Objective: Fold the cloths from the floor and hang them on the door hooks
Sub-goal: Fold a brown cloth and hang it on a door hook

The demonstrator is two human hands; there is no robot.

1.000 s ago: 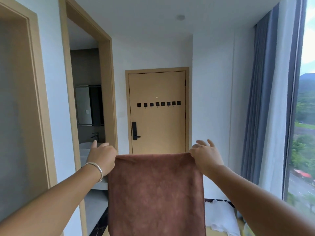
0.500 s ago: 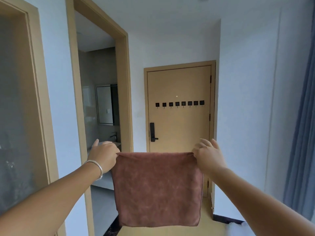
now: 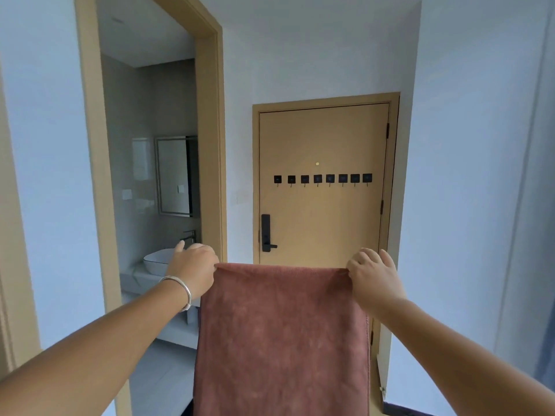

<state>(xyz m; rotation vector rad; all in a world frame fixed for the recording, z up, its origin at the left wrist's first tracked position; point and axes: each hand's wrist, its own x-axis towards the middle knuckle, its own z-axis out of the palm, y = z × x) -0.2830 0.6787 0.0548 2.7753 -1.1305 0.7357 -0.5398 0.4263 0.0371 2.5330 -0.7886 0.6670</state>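
1. While arms stretch forward, left hand [image 3: 193,267] pinches the cloth's [image 3: 282,340] top left corner.
2. Right hand [image 3: 374,273] pinches the top right corner.
3. Cloth hangs flat before the door [image 3: 324,139], below its hooks [image 3: 322,178].

through open doorway [image 3: 207,121] at left: white basin [image 3: 157,261] on pale counter [image 3: 136,280], faucet [image 3: 189,234] behind, framed mirror [image 3: 174,175] above. blue-white walls [image 3: 468,145]. black lock handle [image 3: 266,233].
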